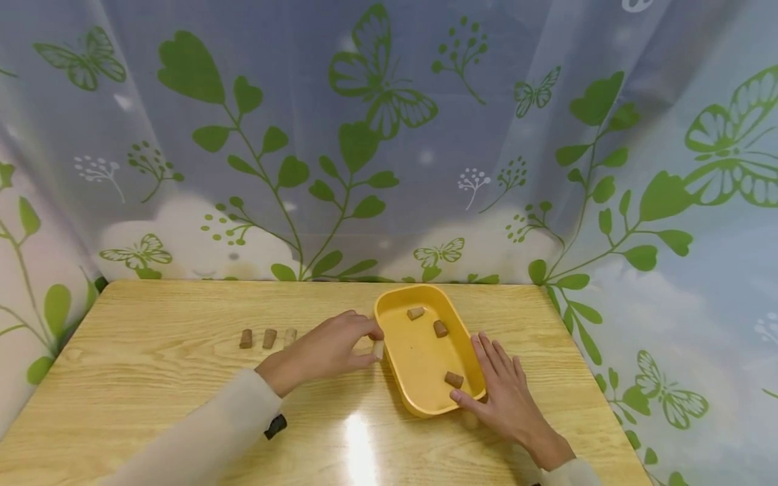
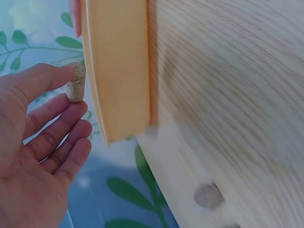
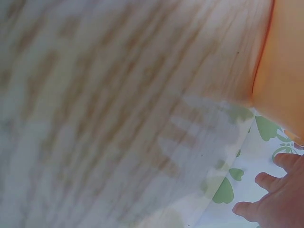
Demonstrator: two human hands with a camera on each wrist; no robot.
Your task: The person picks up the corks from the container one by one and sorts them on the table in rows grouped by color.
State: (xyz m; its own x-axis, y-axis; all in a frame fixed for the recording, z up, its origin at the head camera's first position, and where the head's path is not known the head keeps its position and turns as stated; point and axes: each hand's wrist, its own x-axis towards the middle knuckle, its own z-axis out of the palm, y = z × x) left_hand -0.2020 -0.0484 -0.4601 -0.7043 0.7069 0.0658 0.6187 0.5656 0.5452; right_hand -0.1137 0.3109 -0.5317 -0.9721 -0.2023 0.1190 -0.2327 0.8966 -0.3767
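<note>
My left hand (image 1: 331,344) pinches a pale cork (image 2: 76,83) between thumb and fingertip, just outside the left rim of a yellow plastic tub (image 1: 401,395). In the left wrist view, the cork is held upright beside the tub's wall. Spread and fairly straight, the fingers of my right hand (image 1: 507,395) touch the tub's right rim, with the thumb at its near right corner. Inside the tub lie a light cork (image 1: 416,313), a brown cork (image 1: 440,329) and another brown cork (image 1: 454,379), apart from each other.
Left of my left hand, a short row holds a dark cork (image 1: 246,339), a brown cork (image 1: 269,339) and a pale cork (image 1: 290,337). All stand on a wooden table (image 1: 170,391). A curtain (image 1: 292,81) with green leaves and butterflies hangs behind it.
</note>
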